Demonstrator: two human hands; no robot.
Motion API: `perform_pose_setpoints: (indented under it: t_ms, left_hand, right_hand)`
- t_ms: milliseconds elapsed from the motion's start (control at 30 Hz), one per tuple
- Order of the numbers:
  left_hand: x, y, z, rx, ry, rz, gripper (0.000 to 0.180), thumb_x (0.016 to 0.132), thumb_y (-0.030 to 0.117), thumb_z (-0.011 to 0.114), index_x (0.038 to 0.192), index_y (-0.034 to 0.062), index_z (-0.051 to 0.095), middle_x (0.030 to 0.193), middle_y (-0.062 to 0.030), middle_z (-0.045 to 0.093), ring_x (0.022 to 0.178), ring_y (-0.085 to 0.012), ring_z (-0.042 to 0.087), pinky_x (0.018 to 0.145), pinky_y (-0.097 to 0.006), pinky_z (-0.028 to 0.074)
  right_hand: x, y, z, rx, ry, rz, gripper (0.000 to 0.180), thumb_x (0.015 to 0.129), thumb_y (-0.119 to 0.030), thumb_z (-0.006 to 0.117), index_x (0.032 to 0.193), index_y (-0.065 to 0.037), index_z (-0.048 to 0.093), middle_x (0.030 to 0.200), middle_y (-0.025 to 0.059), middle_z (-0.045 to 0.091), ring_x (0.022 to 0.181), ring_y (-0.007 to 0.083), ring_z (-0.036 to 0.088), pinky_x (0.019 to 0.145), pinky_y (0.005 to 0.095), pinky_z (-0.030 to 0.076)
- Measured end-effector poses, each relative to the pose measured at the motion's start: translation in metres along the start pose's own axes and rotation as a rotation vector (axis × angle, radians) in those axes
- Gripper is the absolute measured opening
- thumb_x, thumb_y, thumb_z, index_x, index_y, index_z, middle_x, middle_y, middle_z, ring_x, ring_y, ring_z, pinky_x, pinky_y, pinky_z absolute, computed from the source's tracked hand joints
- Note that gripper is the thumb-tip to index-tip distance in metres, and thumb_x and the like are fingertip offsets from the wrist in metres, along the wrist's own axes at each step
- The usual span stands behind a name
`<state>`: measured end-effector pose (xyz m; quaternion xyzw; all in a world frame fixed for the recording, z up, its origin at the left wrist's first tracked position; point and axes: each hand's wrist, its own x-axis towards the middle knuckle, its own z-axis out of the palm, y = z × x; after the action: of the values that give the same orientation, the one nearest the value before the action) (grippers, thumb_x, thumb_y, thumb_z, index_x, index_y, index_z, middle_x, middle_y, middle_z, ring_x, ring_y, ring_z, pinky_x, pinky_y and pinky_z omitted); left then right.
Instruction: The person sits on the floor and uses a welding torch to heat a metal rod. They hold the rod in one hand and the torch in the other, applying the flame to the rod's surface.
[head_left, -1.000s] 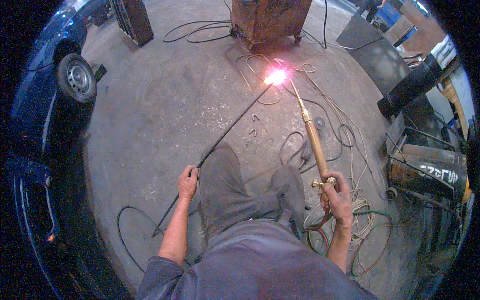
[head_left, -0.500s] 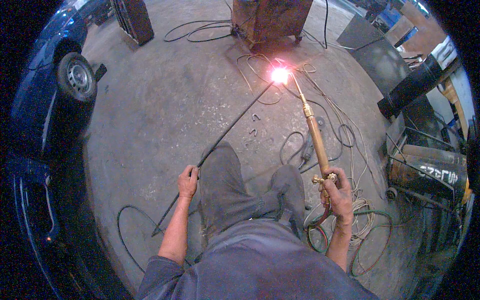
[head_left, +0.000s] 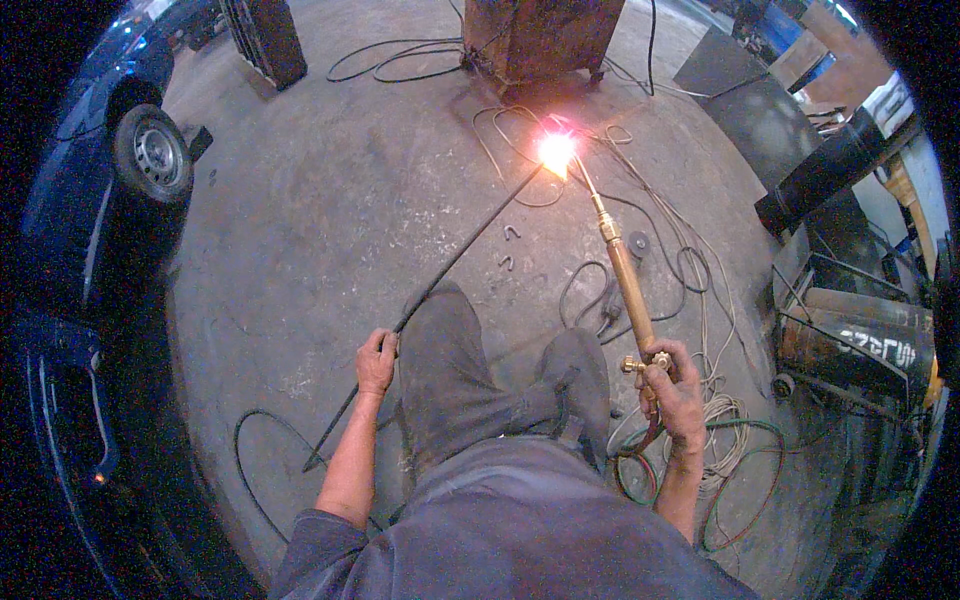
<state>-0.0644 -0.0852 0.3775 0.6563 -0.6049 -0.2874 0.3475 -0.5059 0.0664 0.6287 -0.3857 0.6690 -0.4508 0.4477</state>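
Person seated, viewed from above, legs in grey trousers [head_left: 470, 390] stretched forward over the grey concrete floor [head_left: 330, 230].

Left hand [head_left: 377, 362]: fingers curled shut around a long thin dark steel rod [head_left: 455, 255]. Grip sits on the lower part of the rod, beside the left knee. The rod runs diagonally across the floor; its near end [head_left: 308, 467] lies toward the near floor edge, its far end reaches the flame.

Right hand [head_left: 675, 385]: closed around the valve end of a long brass-coloured cutting torch [head_left: 628, 285], beside the right knee. The torch points away from the person, toward the far edge of the floor. Thumb and fingers wrap the handle by the small brass knobs.

Bright orange-white flame [head_left: 556, 152] at the torch tip, meeting the rod's far end. Glow spills onto the floor around it. Exact contact of tip and rod cannot be read through the glare.

Surroundings: red and green hoses [head_left: 640, 475] coil on the floor just below the right hand, with a pale coiled cord [head_left: 725, 415] beside them. Two small bent metal pieces [head_left: 510, 247] lie on the floor between rod and torch. Rusty brown metal box [head_left: 540, 35] stands at the far edge, just beyond the flame. Blue car with a steel wheel [head_left: 152, 152] at the left edge. Rusty cylinder [head_left: 850, 340] lies at the right edge, well apart from the flame.
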Motion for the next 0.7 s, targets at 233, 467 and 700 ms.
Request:
perform_pose_setpoints:
  t_ms: [233,467,700]
  left_hand:
    - [-0.001,-0.009,0.004,0.023,0.04,0.029,0.031,0.098,0.038,0.062,0.098,0.0079,0.068,0.074,-0.0129,0.068,0.07,-0.0284,0.07,0.068,-0.039,0.052]
    - [0.0,-0.019,0.004,0.01,0.012,0.005,0.03,0.098,0.037,0.062,0.097,0.0077,0.068,0.076,-0.0141,0.068,0.072,-0.0287,0.07,0.068,-0.04,0.051]
    - [-0.002,-0.001,0.002,-0.011,-0.001,-0.035,0.028,0.098,0.034,0.063,0.098,0.0066,0.068,0.081,-0.0157,0.069,0.076,-0.0331,0.07,0.07,-0.04,0.052]
  right_hand:
    - [0.008,0.013,-0.002,-0.035,0.027,-0.089,0.026,0.097,-0.022,0.066,0.12,-0.011,0.058,0.078,0.0032,0.063,0.053,0.0094,0.056,0.046,0.0249,0.045]
    - [0.009,0.013,-0.002,-0.026,0.009,-0.127,0.025,0.097,-0.019,0.065,0.119,-0.01,0.058,0.077,0.0039,0.063,0.053,0.0101,0.056,0.046,0.0247,0.045]
    - [0.005,0.012,-0.003,-0.006,-0.003,-0.108,0.027,0.096,-0.022,0.068,0.119,-0.01,0.057,0.076,0.0044,0.063,0.051,0.0101,0.055,0.045,0.0252,0.045]
